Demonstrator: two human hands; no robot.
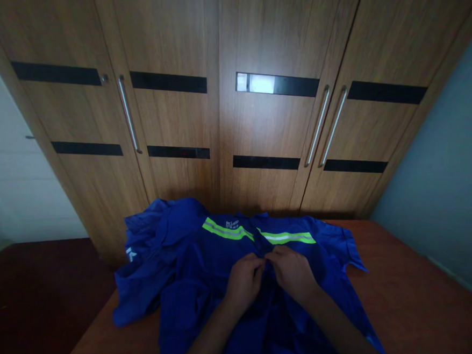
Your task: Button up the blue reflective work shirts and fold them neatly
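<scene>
A blue work garment (pixel 209 261) with short sleeves lies spread on a reddish-brown table, its collar end toward the wardrobe. A yellow-green and silver reflective stripe (pixel 226 231) crosses its chest, with small white print above it on the left. My left hand (pixel 245 280) and my right hand (pixel 290 270) meet at the front opening, just below the stripe. Both hands have their fingers pinched on the garment's front edge, fingertips close together. Whether a button or other fastener is between them is hidden.
More bunched blue cloth (pixel 142 278) lies at the table's left side. Bare tabletop (pixel 425 303) shows on the right. Behind the table stands a wooden wardrobe (pixel 264 125) with long metal handles. A pale wall (pixel 447 159) rises at right; dark red floor (pixel 37 298) shows at left.
</scene>
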